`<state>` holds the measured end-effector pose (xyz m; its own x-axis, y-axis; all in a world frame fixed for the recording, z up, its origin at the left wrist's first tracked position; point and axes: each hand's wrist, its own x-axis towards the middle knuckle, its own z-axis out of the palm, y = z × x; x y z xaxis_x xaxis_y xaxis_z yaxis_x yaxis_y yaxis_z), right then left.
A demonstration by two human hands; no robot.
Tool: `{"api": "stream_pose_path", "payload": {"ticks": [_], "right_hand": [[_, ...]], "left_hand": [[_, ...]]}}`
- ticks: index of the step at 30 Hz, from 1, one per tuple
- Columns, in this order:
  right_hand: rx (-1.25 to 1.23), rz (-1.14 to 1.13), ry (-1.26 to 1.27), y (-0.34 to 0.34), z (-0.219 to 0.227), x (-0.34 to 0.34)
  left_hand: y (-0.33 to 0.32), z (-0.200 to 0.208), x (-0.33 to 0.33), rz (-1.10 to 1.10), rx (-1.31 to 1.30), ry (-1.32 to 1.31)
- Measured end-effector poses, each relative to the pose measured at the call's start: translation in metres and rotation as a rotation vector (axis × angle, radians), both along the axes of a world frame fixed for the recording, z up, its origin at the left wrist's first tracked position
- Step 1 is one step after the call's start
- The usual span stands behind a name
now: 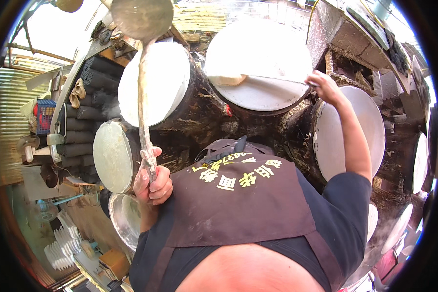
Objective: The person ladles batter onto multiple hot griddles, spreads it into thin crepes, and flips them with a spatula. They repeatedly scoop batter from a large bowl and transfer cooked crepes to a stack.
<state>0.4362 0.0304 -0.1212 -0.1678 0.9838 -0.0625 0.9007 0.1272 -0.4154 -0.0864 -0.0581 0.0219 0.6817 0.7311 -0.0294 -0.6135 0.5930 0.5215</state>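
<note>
My left hand (154, 185) is closed round the lower end of a long, batter-crusted handle. It belongs to a big ladle (142, 95), held upright, whose round grey head is at the top of the view. Behind the handle is a large round white pan (173, 92). My right hand (324, 86) stretches out to the far pan (260, 100), closed on a thin-handled tool (277, 79). Its pale, flat end lies at the left side of that pan. Glare washes out much of both pans' insides.
Another large pan (350, 138) lies below my right arm, and a smaller pale one (110, 158) at left. Blackened stove sides (192, 107) run between them. Black cylinders (78, 137) are stacked at left, near gloves (77, 92). A metal pot (119, 219) stands lower left.
</note>
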Motion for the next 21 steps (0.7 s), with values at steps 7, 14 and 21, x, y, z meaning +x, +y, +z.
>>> {"api": "stream_pose_path", "payload": {"ticks": [7, 14, 21], "right_hand": [[-0.017, -0.436, 0.331, -0.161, 0.012, 0.018], [-0.256, -0.603, 1.283, -0.077, -0.023, -0.265], [0.102, -0.674, 0.889, -0.027, -0.104, -0.362]], "left_hand": [[0.018, -0.013, -0.026, -0.053, 0.006, -0.046], [0.038, 0.001, -0.063, -0.103, 0.014, -0.102], [0.042, 0.005, -0.116, -0.159, -0.03, -0.072]]}}
